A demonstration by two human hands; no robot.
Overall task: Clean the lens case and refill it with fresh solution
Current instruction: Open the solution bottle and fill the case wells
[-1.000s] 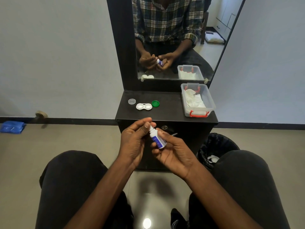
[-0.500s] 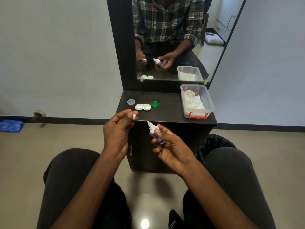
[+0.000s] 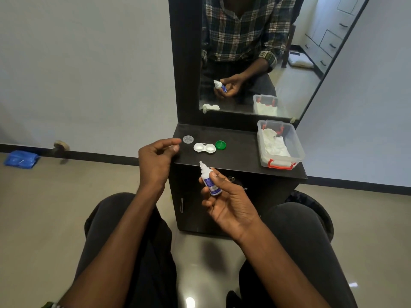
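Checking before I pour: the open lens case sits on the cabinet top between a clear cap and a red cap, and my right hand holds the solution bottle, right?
Not quite: the cap right of the lens case is green, not red, as the head view shows. The clear cap lies on its left, on the cabinet top, and the right hand holds the solution bottle.

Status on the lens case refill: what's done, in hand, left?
Done: lens case sits open on the cabinet, clear lid and green lid off beside it. In hand: right hand holds the uncapped solution bottle; left hand is near the clear lid. Left: fill both wells, screw lids on.
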